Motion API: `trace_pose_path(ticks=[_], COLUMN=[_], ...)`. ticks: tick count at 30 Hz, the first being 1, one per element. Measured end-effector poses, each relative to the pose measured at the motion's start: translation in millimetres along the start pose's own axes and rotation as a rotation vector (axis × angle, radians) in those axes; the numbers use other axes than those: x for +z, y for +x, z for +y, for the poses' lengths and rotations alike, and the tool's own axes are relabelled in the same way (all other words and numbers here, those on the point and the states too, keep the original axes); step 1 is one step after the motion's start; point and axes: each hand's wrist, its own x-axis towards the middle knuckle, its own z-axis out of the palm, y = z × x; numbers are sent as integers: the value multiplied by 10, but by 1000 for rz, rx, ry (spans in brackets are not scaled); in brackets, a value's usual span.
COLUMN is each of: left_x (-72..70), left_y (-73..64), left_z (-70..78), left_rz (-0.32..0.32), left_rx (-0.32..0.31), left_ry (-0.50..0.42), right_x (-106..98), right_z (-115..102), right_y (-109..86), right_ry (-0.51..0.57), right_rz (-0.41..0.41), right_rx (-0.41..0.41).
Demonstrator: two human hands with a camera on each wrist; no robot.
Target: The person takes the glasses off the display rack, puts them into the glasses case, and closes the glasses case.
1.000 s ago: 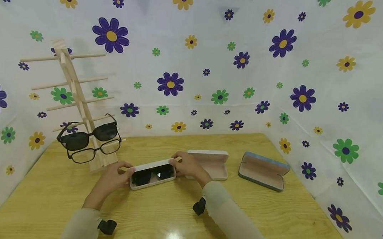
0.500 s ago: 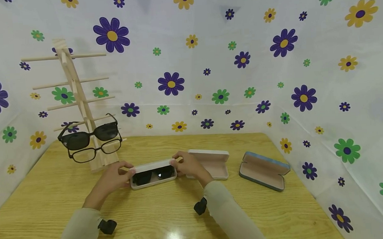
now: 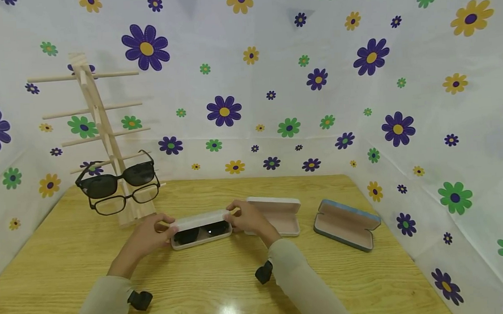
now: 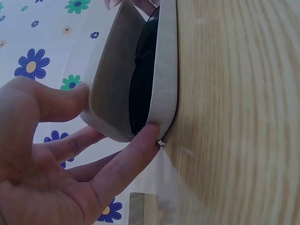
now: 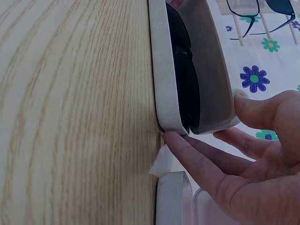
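A white eyeglass case point(image 3: 200, 219) lies on the table with its lid partly lowered over dark sunglasses point(image 3: 187, 235). My left hand point(image 3: 148, 234) grips the case's left end. In the left wrist view its thumb is on the lid's edge and a fingertip point(image 4: 151, 131) touches the base's corner. At the other end my right hand point(image 3: 249, 218) holds the case the same way. The right wrist view shows that thumb point(image 5: 253, 110) at the lid's rim, a finger against the base, and the sunglasses point(image 5: 185, 79) folded inside.
Just right of my right hand stands an open white case point(image 3: 279, 221); an open blue-grey case point(image 3: 343, 237) lies farther right. At left a wooden display rack point(image 3: 100, 117) carries black sunglasses point(image 3: 101, 186) and clear-lensed glasses point(image 3: 110, 205). Flowered cloth point(image 3: 252, 82) surrounds the wooden table point(image 3: 198, 286).
The lid of the white case has swung further down toward me, covering more of the sunglasses. Both hands stay at the case's ends.
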Motion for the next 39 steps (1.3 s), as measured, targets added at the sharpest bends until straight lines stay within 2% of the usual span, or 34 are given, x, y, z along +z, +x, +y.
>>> trace_pose_path(ticks=[2, 4, 10, 16, 26, 31, 35, 39], left_x=[5, 22, 99, 107, 102, 40, -50, -161], left_y=[-8, -12, 1, -5, -31, -109, -184, -250], left_z=[-23, -51, -32, 45, 42, 136, 258, 387], left_rz=[12, 32, 66, 62, 58, 37, 34, 77], left_rx=[18, 28, -16, -64, -54, -63, -28, 71], left_ry=[14, 36, 93, 142, 142, 144, 153, 177], right_x=[4, 13, 41, 65, 53, 37, -20, -86], right_z=[7, 22, 19, 0, -41, -111, -249, -417], right_y=[-2, -3, -6, 12, -19, -33, -35, -7], right_ry=[30, 12, -159, -164, -170, -218, -255, -260], right_rz=[-12, -7, 44, 34, 23, -11, -23, 23], right_rx=[2, -6, -49, -1, -15, -13, 4, -59])
